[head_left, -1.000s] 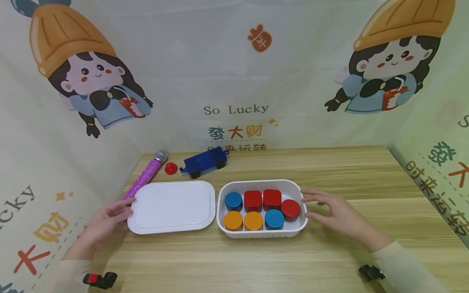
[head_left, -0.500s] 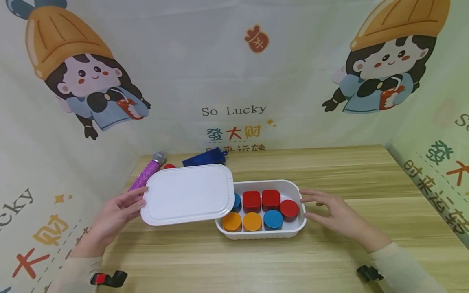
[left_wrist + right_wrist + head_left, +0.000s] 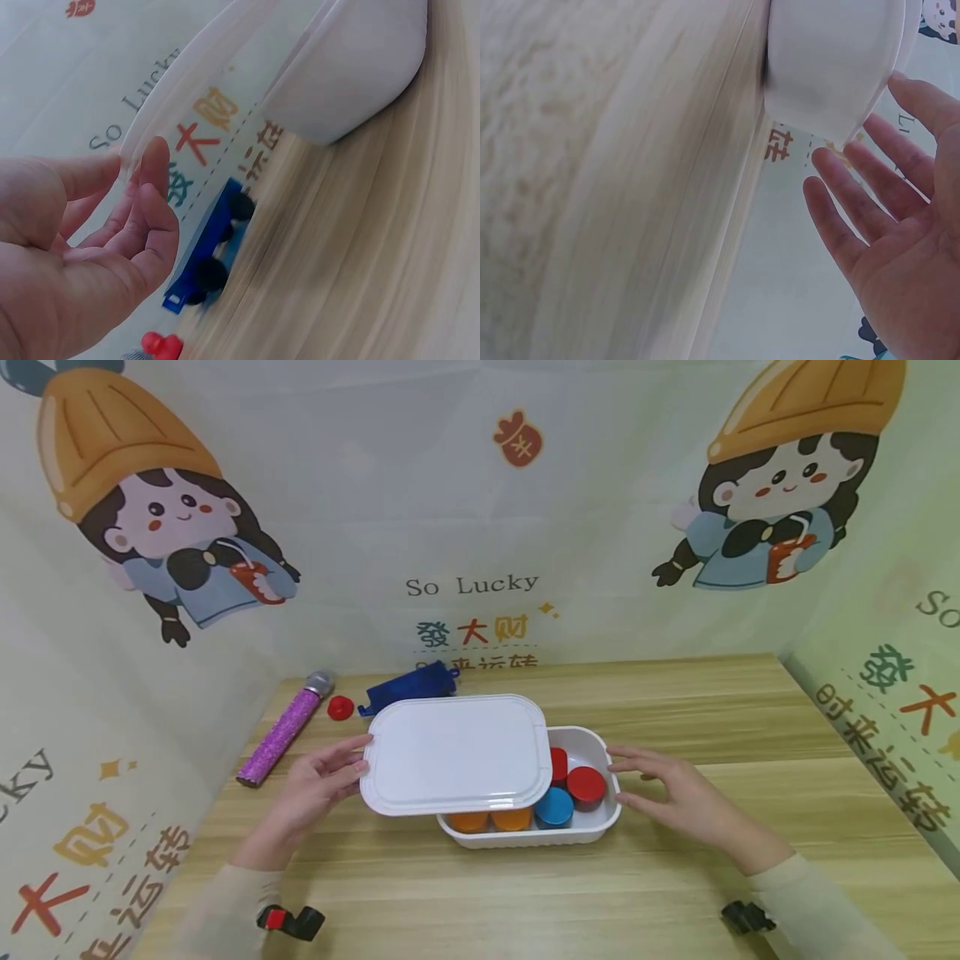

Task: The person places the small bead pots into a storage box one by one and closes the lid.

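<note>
My left hand [image 3: 322, 789] pinches the left edge of a white lid [image 3: 457, 756] between thumb and fingers. The lid hangs over the left part of a white box [image 3: 532, 838], raised above it in the left wrist view. In the box's uncovered part I see a red round piece [image 3: 587, 785], a blue round piece [image 3: 555, 808] and part of a red square one [image 3: 558, 766]. Orange pieces [image 3: 512, 819] peek out under the lid's front edge. My right hand [image 3: 678, 793] touches the box's right end with extended fingers, also visible in the right wrist view [image 3: 900, 217].
Behind the lid sits a blue toy wagon [image 3: 411, 685], partly covered. To its left lie a small red piece [image 3: 341, 707] and a pink glittery microphone [image 3: 285, 731]. A printed cloth [image 3: 600, 527] hangs behind the wooden table [image 3: 675, 710].
My left hand has lifted the lid from beside the box and carried it right, over the box's left part. The right hand stays at the box's right end.
</note>
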The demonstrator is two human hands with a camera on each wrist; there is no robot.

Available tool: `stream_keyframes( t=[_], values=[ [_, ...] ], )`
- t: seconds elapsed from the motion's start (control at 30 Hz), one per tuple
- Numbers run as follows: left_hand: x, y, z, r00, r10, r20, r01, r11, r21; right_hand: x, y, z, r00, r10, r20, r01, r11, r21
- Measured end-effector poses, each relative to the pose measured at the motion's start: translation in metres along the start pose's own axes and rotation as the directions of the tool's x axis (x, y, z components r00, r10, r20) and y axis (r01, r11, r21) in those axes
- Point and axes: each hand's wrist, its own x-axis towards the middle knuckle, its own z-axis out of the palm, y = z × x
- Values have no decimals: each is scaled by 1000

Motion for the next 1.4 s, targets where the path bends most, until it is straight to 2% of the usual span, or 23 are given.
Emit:
stream_keyframes(
  t=[0.27,0.5,0.63,0.77,0.93,1.13,1.3,1.4],
  values=[
    [8,-2,25,1000,18,22,-16,997,-76,0,-2,3,998,-31,-48,30,999,-38],
    [7,-8,36,1000,3,23,-1,998,-69,4,-9,4,996,-1,-86,-3,998,-57],
    [5,-11,40,999,-4,32,7,996,-85,8,-11,7,989,-26,-147,16,997,-69],
    [4,-12,44,998,1,57,6,993,-118,14,-13,11,963,-120,-240,99,990,-99],
    [3,-10,48,998,-3,66,11,994,-113,24,-17,15,915,-253,-315,230,967,-107],
    [0,-7,54,998,2,70,5,995,-103,28,-17,15,874,-327,-361,320,944,-81],
    [-2,-3,55,993,67,93,-62,997,-54,25,-17,10,860,-337,-384,336,939,-72],
    [-3,1,53,985,132,109,-134,991,14,22,-19,6,849,-339,-404,349,936,-51]
  ],
)
